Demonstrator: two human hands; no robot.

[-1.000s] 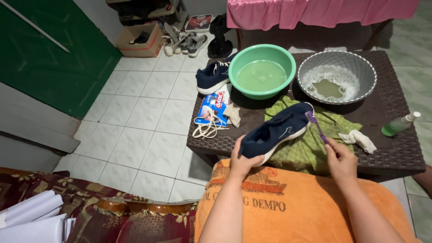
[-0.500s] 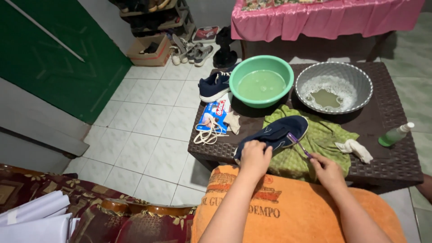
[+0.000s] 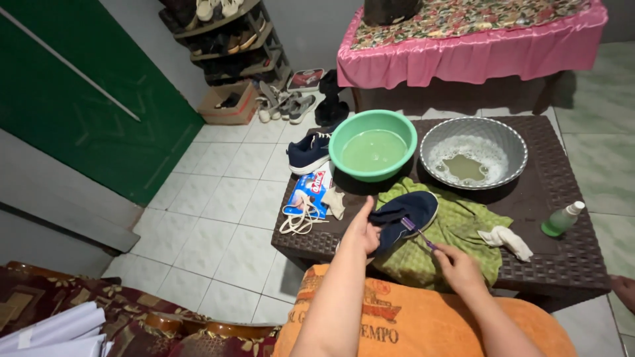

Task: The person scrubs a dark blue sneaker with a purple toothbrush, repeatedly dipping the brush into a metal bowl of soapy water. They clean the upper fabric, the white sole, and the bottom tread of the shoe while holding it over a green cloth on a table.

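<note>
My left hand point(image 3: 362, 231) grips the heel end of a dark blue shoe point(image 3: 403, 215), which lies tilted on a green cloth point(image 3: 456, 238) on the low wicker table point(image 3: 549, 264). My right hand point(image 3: 456, 264) holds a purple toothbrush point(image 3: 418, 233) with its head against the shoe's side. A green basin point(image 3: 372, 144) of cloudy water and a metal basin point(image 3: 473, 151) of soapy water stand just beyond the shoe.
A second dark blue shoe point(image 3: 309, 152), a blue detergent packet point(image 3: 309, 194) and white laces point(image 3: 297, 218) lie at the table's left end. A green bottle point(image 3: 562, 218) and white rag point(image 3: 506, 239) sit right. An orange towel point(image 3: 423, 324) covers my lap. A shoe rack point(image 3: 225, 33) stands behind.
The camera has tipped up and the view now reaches the shoe rack. My hands and the shoe have stayed on the green cloth, the brush shifting slightly along the shoe.
</note>
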